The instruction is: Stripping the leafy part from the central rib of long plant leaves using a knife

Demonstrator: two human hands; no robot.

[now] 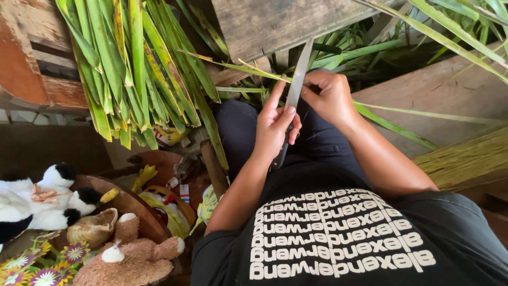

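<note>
Left hand (pixel 275 127) clamped on long knife (pixel 296 87), blade up; right hand (pixel 328 95) pinching thin green leaf strip (pixel 248 69) against blade; leaf bundle (pixel 127 69) beside.

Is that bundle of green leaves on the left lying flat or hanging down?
Hanging down: the bundle of green leaves drops from the top, its cut ends dangling free above the toys.

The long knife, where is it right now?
In the head view the long knife stands upright at centre, its handle in the left hand, its blade beside the right hand, above the person's lap.
</note>
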